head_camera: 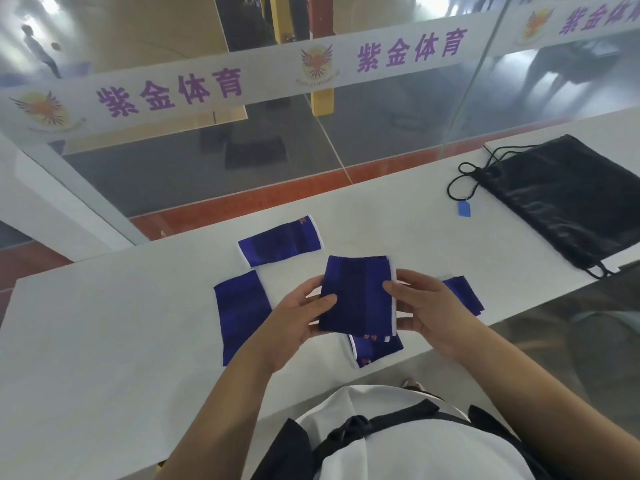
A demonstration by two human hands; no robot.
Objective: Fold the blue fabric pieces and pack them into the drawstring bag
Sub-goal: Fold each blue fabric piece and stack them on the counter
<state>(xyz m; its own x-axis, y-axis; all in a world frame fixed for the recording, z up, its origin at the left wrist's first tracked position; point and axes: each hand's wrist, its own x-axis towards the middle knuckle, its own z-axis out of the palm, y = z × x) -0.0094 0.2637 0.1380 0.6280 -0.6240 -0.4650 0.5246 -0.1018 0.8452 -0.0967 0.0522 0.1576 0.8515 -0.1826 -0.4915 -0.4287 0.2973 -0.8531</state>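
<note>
While both hands, left [300, 315] & right [420, 304], pinch the folded blue piece [356, 294] by its side edges just above the worktop [104, 323], the drawstring bag [568, 199] lies flat, far right of it, long axis diagonal, mouth toward it, so right hand's nearer.

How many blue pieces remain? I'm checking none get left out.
5: one held in both hands, one beneath it, left, far, right. More may be hidden.
</note>
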